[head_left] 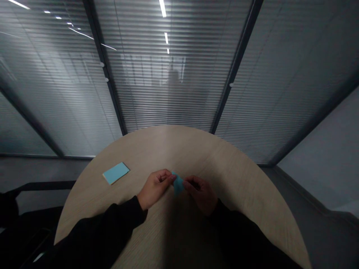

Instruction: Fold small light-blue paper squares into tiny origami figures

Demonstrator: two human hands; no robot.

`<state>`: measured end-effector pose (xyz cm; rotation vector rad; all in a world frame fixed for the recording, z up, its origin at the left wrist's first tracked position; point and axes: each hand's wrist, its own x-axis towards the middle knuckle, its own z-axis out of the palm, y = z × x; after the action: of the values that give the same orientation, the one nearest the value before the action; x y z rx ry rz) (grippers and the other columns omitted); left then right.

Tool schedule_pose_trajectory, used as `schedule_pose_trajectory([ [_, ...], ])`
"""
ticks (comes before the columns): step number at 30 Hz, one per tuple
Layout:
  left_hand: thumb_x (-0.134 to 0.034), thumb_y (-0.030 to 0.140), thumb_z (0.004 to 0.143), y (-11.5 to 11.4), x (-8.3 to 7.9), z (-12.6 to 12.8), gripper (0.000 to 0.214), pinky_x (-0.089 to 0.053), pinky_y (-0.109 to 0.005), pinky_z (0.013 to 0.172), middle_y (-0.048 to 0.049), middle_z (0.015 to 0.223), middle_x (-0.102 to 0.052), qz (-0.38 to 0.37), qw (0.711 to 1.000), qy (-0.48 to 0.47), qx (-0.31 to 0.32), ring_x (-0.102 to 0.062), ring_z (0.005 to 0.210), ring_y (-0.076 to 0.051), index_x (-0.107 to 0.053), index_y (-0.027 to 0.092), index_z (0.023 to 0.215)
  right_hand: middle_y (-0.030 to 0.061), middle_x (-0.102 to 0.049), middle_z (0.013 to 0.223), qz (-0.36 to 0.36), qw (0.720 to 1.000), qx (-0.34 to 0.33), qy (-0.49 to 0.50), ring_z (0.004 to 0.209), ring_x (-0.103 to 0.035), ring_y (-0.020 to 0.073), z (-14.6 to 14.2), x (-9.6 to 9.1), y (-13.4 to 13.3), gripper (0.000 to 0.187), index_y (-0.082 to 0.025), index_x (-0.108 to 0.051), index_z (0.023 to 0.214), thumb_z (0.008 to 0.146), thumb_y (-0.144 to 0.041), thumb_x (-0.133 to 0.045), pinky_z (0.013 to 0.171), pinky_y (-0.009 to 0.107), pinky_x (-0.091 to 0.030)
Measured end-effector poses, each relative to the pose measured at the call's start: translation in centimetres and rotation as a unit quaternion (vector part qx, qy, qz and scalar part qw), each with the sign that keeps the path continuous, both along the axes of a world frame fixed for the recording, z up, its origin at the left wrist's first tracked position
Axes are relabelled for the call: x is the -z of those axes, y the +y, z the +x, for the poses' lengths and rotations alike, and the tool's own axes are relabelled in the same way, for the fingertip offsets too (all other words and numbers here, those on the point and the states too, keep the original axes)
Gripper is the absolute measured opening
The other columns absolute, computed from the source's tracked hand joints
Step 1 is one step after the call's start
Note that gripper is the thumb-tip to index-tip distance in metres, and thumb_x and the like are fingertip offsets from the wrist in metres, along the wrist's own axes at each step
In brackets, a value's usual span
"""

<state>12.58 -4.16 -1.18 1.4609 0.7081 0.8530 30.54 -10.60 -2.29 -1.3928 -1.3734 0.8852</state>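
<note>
A small piece of light blue paper (177,184), creased or folded, is pinched between my left hand (155,188) and my right hand (202,195). Both hands hold it just above the middle of the round wooden table (179,149). Its exact shape is partly hidden by my fingers. To the left of my left hand, a pad of light blue sticky notes (116,173) lies flat and angled on the tabletop, apart from both hands. Black sleeves cover both my forearms.
The pale wood-grain table ends in a curved edge at the far side. Beyond it stand glass partitions with dark frames and slatted blinds. A dark chair (33,209) stands at the lower left, beyond the table's edge.
</note>
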Motion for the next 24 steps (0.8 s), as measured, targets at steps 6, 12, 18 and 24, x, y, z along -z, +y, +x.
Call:
schedule_pose_trajectory([
  [6, -0.066, 0.046, 0.083, 0.1, 0.3, 0.1, 0.031, -0.041, -0.022, 0.059, -0.0005, 0.071, -0.065, -0.027, 0.998, -0.034, -0.039, -0.055, 0.062, -0.011, -0.069, 0.015, 0.082, -0.0015, -0.053, 0.063, 0.002, 1.0, -0.001, -0.016, 0.056, -0.046, 0.0121, 0.1, 0.4, 0.2, 0.033, -0.016, -0.065, 0.08, 0.083, -0.049, -0.06, 0.052, 0.024, -0.036],
  [12, -0.068, 0.044, 0.082, 0.2, 0.7, 0.0, 0.029, -0.043, -0.022, 0.058, -0.0009, 0.068, -0.065, -0.015, 0.996, -0.033, -0.082, -0.055, 0.061, -0.011, -0.071, 0.015, 0.082, -0.002, -0.052, 0.062, 0.007, 1.0, -0.025, -0.014, 0.055, -0.045, 0.0115, -0.1, 0.7, 0.1, 0.031, -0.017, -0.066, 0.082, 0.084, -0.047, -0.06, 0.051, 0.023, -0.035],
  [18, -0.062, 0.046, 0.087, 0.4, 0.8, 0.1, 0.034, -0.047, -0.027, 0.07, -0.0056, 0.086, -0.069, -0.001, 0.998, -0.048, -0.037, -0.06, 0.074, -0.014, -0.068, 0.015, 0.1, -0.0014, -0.056, 0.065, 0.006, 0.999, -0.048, 0.008, 0.056, -0.047, 0.0112, 0.0, 0.9, 0.2, 0.029, -0.017, -0.068, 0.084, 0.082, -0.045, -0.063, 0.052, 0.023, -0.037],
  [24, -0.066, 0.034, 0.086, -0.6, 0.8, 0.5, 0.048, -0.046, -0.026, 0.068, -0.0077, 0.112, -0.059, 0.149, 0.988, 0.012, -0.045, -0.057, 0.08, -0.013, -0.046, 0.021, 0.128, -0.0034, -0.05, 0.058, 0.021, 0.999, 0.027, 0.017, 0.051, -0.044, 0.0108, 0.1, 0.3, 0.2, 0.034, -0.017, -0.062, 0.072, 0.078, -0.051, -0.066, 0.049, 0.023, -0.035],
])
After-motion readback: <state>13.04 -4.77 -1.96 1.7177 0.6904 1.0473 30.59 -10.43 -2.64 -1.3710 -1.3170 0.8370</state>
